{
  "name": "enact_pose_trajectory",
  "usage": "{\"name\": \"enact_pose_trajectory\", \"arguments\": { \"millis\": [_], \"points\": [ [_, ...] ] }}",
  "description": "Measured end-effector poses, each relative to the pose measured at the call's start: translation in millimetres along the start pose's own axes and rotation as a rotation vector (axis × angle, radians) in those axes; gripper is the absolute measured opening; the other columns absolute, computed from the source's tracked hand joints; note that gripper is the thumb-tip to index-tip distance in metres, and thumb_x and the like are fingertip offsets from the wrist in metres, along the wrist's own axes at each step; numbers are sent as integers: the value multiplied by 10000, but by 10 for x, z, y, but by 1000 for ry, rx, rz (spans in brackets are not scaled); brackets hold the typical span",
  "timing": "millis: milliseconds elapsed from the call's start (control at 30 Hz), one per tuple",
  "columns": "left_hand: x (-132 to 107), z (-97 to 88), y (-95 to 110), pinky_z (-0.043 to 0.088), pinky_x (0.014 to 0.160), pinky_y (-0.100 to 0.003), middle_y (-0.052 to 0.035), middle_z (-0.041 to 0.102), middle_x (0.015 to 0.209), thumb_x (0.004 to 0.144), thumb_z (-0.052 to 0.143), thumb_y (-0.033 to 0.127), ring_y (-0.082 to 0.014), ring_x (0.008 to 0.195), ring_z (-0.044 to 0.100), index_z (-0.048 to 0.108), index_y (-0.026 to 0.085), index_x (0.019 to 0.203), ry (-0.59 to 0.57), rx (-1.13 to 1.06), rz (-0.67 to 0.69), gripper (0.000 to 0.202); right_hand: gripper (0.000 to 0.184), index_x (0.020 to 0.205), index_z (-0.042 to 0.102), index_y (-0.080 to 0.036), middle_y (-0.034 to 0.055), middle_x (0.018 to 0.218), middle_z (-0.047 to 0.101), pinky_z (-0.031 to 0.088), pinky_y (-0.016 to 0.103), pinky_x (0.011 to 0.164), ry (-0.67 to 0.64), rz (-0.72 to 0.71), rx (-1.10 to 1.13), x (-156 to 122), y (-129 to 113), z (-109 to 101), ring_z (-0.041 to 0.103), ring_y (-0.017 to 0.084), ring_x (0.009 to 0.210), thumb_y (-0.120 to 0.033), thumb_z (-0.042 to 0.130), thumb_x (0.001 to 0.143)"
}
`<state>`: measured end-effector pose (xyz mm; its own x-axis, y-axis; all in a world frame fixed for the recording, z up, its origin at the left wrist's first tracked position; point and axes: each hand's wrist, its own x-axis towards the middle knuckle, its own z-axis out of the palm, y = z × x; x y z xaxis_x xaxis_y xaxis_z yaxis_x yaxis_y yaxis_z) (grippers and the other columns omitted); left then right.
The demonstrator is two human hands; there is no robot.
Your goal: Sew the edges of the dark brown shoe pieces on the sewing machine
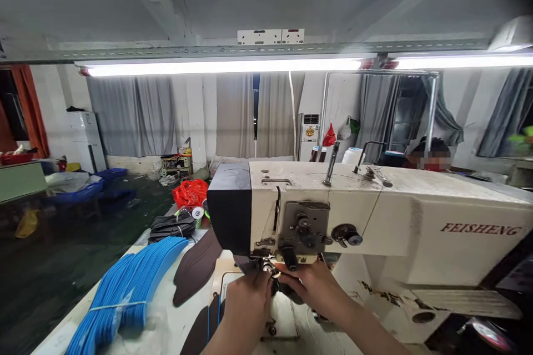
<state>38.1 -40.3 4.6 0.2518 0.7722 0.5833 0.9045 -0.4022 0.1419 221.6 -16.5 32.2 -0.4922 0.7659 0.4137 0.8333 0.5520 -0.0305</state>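
Note:
Both my hands meet at the needle area of a cream sewing machine (387, 222). My left hand (249, 291) has its fingers bent together at the presser foot, their tips mostly hidden behind the hand. From the right, my right hand (310, 282) reaches in below the machine head, thumb and fingers drawn together near the needle. Something dark shows around the fingertips, but I cannot make out its shape. A dark brown cut piece (199, 269) lies left of the machine bed. Beside my left wrist is a dark piece with blue lines (204, 330).
A tied bundle of blue strips (129, 288) lies at the table's left edge. Behind it are a black bundle (172, 227) and a red plastic bag (189, 193). Thread cones (352, 155) stand behind the machine. Another person's head (431, 152) shows at the right.

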Motion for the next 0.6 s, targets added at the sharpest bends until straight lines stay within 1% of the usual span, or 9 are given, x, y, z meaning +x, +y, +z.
{"name": "enact_pose_trajectory", "arguments": {
  "millis": [67,100,167,233,333,400,500,600],
  "points": [
    [53,35,13,362,471,-239,-61,712,709,836,492,143,-205,587,663,670,214,824,-37,79,-4,192,242,867,738,-275,-8,710,756,446,206,570,-14,-4,-16,5,-29,-67,705,182,680,-301,504,925],
    [71,52,18,363,468,-239,-70,712,695,822,501,119,-212,586,665,672,199,800,-46,92,-8,190,254,859,738,-268,0,721,757,441,210,567,-8,3,-23,4,-53,-91,704,185,680,-288,494,929],
    [92,81,25,371,468,-243,-74,713,681,795,517,84,-224,590,671,672,185,767,-54,100,-12,188,249,863,732,-251,19,751,757,432,220,568,5,16,-42,-5,-117,-116,701,195,693,-252,491,923],
    [95,97,29,381,470,-249,-67,716,684,784,522,75,-232,597,675,673,188,761,-60,104,-19,190,218,837,725,-235,33,740,748,420,218,560,26,31,-90,-27,-201,-111,696,193,682,-210,517,897],
    [87,89,32,390,478,-251,-64,714,686,792,513,79,-229,608,679,669,189,761,-60,99,-36,193,177,750,705,-210,45,694,722,402,215,513,64,75,-216,-67,-343,-48,687,182,614,-146,568,841],
    [83,71,35,394,488,-245,-67,714,694,799,510,85,-221,619,680,663,186,763,-59,95,-48,187,145,751,697,-194,58,718,713,404,220,480,84,133,-275,-89,-436,24,688,188,592,-118,591,814],
    [80,55,41,398,498,-238,-66,717,706,810,510,97,-217,629,682,655,185,775,-56,86,-58,173,121,802,693,-187,68,750,704,420,227,443,104,229,-297,-104,-558,136,692,205,583,-96,614,786],
    [79,68,38,392,492,-242,-59,714,687,804,524,106,-222,625,684,651,186,764,-48,77,-62,155,136,760,676,-180,71,715,687,435,234,424,100,292,-294,-96,-647,220,687,213,556,-74,596,789]
  ]
}}
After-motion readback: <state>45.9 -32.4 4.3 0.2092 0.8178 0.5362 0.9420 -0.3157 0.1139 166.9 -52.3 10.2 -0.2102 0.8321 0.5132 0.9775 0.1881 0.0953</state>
